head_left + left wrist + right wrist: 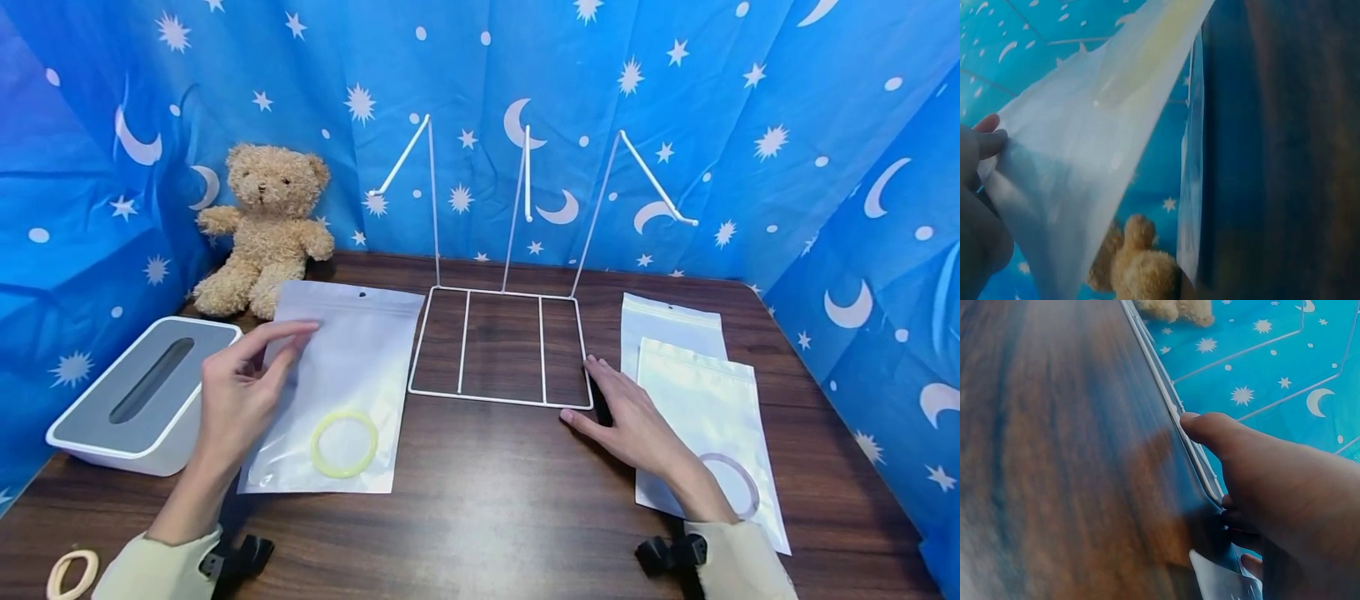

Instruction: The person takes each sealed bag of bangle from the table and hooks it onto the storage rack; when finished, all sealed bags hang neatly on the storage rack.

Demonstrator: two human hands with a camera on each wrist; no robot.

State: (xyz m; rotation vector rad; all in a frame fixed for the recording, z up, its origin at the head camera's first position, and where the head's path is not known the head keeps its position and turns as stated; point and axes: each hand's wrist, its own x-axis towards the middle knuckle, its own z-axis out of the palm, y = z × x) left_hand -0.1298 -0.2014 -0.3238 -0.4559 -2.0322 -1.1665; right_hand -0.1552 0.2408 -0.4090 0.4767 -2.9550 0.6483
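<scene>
My left hand (pixel 243 392) pinches a white zip bag (pixel 337 333) between thumb and fingertips. A yellow-green ring (pixel 345 443) shows in its lower part. In the left wrist view the bag (pixel 1072 144) is raised and tilted, and the ring appears as a blurred yellow patch (pixel 1160 50). Below it, a second pale bag (pixel 1191 187) lies along the table. My right hand (pixel 637 417) rests at the front right corner of a white wire rack (pixel 502 400) with three upright arms. Its fingers touch the side bar, and its thumb (pixel 1207 425) touches the front bar.
Two overlapping white bags (pixel 697 392) lie on the right, with a pale purple ring (pixel 752 487) partly behind my right forearm. On the left are a tissue box (pixel 150 392), a teddy bear (pixel 266 217) and a beige ring (pixel 90 571). Blue starry cloth (pixel 480 67) surrounds the table.
</scene>
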